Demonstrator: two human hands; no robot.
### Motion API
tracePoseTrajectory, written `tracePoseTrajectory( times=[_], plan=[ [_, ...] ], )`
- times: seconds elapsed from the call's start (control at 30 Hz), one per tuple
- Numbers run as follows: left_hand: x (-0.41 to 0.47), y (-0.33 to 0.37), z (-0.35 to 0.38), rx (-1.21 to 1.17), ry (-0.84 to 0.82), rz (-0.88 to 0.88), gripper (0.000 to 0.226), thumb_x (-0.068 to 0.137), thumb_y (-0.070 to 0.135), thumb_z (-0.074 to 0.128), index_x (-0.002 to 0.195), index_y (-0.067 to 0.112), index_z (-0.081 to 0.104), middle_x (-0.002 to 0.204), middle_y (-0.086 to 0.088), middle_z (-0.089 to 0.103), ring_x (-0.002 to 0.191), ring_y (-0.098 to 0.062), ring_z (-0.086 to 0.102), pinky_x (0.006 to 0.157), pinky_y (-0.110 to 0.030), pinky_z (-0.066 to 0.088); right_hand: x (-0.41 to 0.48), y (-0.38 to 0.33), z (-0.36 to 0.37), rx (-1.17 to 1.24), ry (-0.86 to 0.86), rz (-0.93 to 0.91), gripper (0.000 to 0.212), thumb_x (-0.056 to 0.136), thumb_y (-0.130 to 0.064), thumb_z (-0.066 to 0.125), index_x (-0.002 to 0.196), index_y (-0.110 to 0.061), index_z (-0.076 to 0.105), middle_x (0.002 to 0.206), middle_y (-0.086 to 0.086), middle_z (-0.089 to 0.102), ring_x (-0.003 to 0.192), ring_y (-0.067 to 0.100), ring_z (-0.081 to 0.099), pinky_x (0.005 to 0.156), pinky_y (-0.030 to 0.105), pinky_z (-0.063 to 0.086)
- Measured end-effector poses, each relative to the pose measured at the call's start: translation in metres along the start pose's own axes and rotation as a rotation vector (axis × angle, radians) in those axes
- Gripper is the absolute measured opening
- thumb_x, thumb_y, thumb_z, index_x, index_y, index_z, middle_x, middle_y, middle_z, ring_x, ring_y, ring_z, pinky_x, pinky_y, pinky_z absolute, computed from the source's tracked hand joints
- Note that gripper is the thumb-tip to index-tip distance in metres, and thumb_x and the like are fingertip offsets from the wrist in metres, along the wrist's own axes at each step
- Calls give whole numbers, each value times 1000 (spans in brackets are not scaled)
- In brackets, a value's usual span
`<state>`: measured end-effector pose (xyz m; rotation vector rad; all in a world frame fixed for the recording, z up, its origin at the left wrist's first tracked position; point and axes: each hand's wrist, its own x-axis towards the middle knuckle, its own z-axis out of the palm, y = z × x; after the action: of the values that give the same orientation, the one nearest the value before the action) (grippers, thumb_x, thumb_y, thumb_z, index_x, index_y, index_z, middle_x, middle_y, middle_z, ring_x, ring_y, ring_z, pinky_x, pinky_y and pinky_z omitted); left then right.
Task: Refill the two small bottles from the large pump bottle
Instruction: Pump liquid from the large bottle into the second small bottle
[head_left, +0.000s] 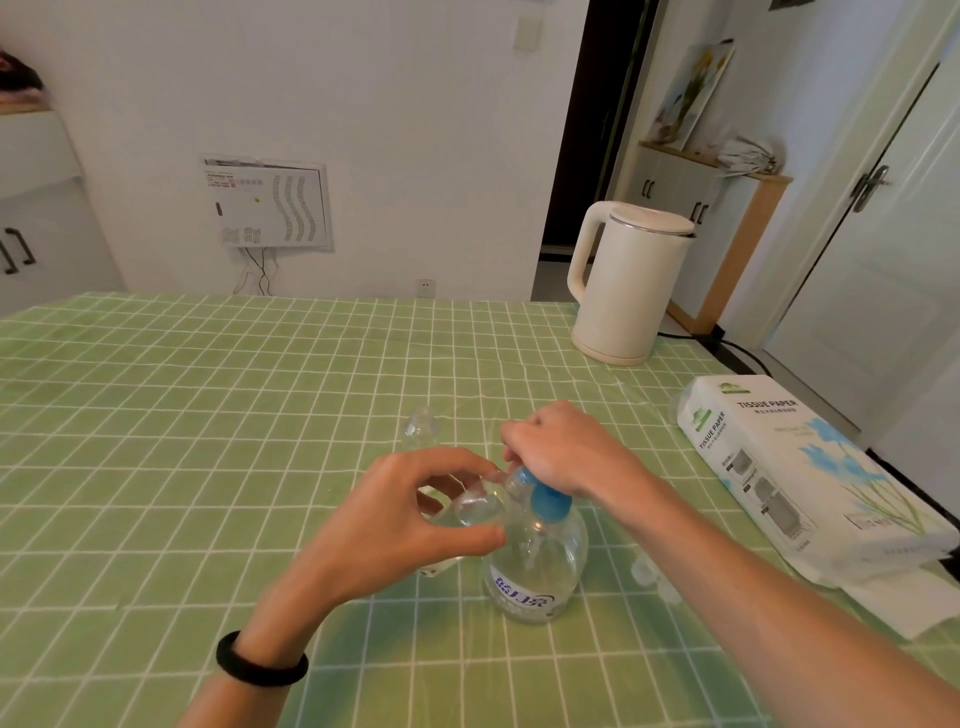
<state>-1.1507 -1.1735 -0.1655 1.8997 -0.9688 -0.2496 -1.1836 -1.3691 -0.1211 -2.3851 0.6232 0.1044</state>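
The large clear pump bottle (535, 566) with a blue pump head and a blue-and-white label stands on the green checked tablecloth (208, 415). My right hand (566, 452) rests on top of its pump head. My left hand (410, 525) grips a small clear bottle (475, 506) tilted with its mouth next to the pump spout. A second small clear bottle (422, 428) stands alone just behind my hands. A small clear cap (644, 571) lies to the right of the large bottle.
A cream electric kettle (631, 283) stands at the table's far right, its cord running off the edge. A white tissue paper pack (795, 467) lies along the right edge. A white wall and cabinets stand behind the table.
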Motion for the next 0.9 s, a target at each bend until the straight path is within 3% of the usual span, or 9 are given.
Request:
tracePoseTrajectory(
  times=[0.2,0.33,0.5,0.9],
  plan=[
    [0,-1,2,18,-9,-6,46,69,56,82,113,43,74,106,20,77,102,-3,72,90,-31,60,-3,2,6,21,-41,16,44,100,-33,52,114,-2,79,121,13,79,117,34,73,108,51,54],
    [0,0,2,19,-4,-10,45,70,53,84,113,42,75,106,18,78,102,-5,73,91,-33,60,-5,0,5,17,-22,11,46,100,-36,50,113,-2,79,118,12,80,114,33,74,106,51,56],
    [1,1,1,14,-1,-15,39,75,43,88,112,40,75,105,15,78,102,-8,74,91,-35,60,-4,-3,-1,-23,-9,0,42,97,-39,52,103,-8,79,109,9,80,97,28,75,101,47,59],
    [0,3,3,9,-6,-30,44,68,53,84,110,43,75,104,20,78,101,-2,73,90,-30,59,-5,2,5,8,-23,-7,47,102,-35,48,110,-1,80,116,13,81,110,32,76,102,46,56]
  ],
)
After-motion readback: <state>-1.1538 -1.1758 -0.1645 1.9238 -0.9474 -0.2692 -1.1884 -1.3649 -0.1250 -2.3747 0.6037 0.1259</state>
